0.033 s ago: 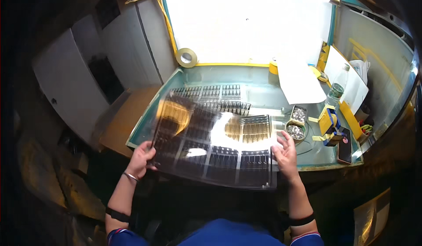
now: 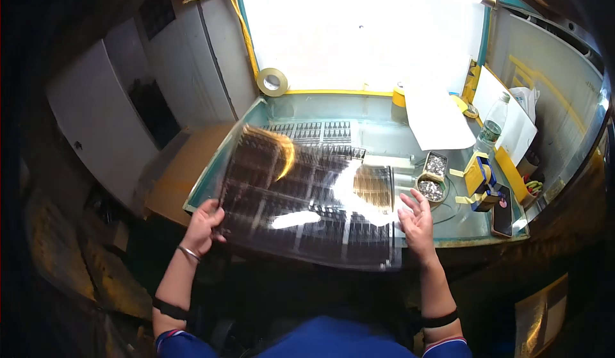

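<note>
Two hands meet a clear plastic tray [image 2: 307, 204] over the bench [image 2: 384, 134]: left hand [image 2: 204, 223] grips its edge, right hand [image 2: 416, 220] open, touching it.

Blown-out window backlight, glare on the clear sheet [image 2: 307, 198], dark, fisheye-bent edges.

dark phone screen [image 2: 502, 211] at the table's right edge

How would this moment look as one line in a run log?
left hand: grips clear tray edge | right hand: open at its right edge | tray: tilted over table
</note>
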Demonstrator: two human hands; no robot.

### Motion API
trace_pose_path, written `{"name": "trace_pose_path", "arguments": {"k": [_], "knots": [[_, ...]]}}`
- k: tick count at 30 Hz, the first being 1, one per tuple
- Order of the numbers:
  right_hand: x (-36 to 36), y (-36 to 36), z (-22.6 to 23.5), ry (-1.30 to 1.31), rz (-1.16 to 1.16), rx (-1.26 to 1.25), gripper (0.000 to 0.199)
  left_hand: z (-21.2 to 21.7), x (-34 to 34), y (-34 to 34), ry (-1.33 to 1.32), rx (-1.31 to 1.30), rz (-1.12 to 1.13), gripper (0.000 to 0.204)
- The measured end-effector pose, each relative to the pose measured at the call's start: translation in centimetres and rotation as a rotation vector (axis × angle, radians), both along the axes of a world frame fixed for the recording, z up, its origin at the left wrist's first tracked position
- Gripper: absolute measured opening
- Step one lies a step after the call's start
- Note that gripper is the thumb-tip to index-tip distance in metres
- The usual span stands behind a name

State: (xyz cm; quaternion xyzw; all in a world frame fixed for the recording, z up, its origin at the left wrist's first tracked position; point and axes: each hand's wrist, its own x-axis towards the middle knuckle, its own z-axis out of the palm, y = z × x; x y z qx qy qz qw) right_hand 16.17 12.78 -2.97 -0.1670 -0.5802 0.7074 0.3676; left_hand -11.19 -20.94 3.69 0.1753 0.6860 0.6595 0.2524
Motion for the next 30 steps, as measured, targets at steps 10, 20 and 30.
{"name": "trace_pose_path", "arguments": {"k": [10,20,30], "knots": [[-0.1,0.0,0.3,0.075,-0.011,-0.019,0.043,3.7,-8.4,7.8,0.060,0.161,0.035,0.015],[-0.1,0.4,0.1,0.006,0.033,0.095,0.031,2.7,-12.3,12.8,-0.046,0.223,0.006,0.023],[-0.2,-0.9,0.9,-0.051,-0.024,0.091,0.019,-0.2,-13.0,15.5,1.116,-0.409,0.278,0.074]]}}
